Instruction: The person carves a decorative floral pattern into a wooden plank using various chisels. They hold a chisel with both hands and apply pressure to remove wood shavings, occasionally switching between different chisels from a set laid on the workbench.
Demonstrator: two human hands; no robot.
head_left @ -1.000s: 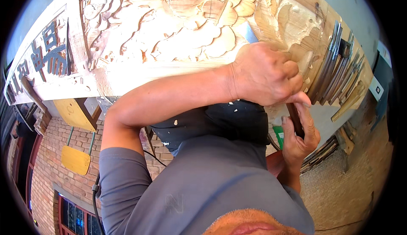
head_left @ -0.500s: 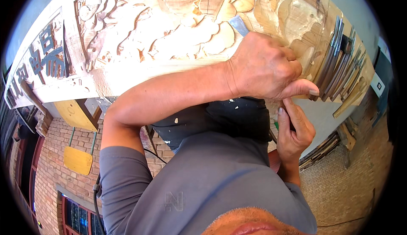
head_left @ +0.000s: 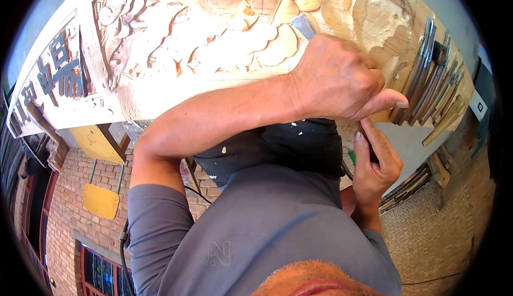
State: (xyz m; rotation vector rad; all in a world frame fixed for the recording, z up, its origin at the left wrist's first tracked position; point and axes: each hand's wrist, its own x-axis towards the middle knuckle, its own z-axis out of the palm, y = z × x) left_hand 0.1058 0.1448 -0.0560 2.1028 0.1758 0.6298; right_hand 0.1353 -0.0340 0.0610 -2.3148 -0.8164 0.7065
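Observation:
My left hand (head_left: pixel 339 77) is a closed fist around a chisel, its thumb pointing right. The flat grey chisel blade (head_left: pixel 303 26) sticks out beyond the knuckles, over the pale carved wood panel (head_left: pixel 224 34) with its overlapping rounded, petal-like shapes. The fist hides most of the handle. Just below it, my right hand (head_left: pixel 378 162) is closed, forefinger reaching up to the underside of the fist, thumb alongside. It appears to grip the handle's lower end, which is largely hidden.
Several carving tools (head_left: pixel 427 77) lie side by side on the panel's right end, with a wooden mallet-like piece (head_left: pixel 444 121) beside them. Dark carved characters (head_left: pixel 59 66) fill the left end. A yellow chair (head_left: pixel 100 200) stands on the brick floor, lower left. Wood strips (head_left: pixel 406 186) lie at lower right.
Both hands have shifted slightly to the right, still on the chisel. The blade has turned a little and looks greyer; it stays over nearly the same part of the panel.

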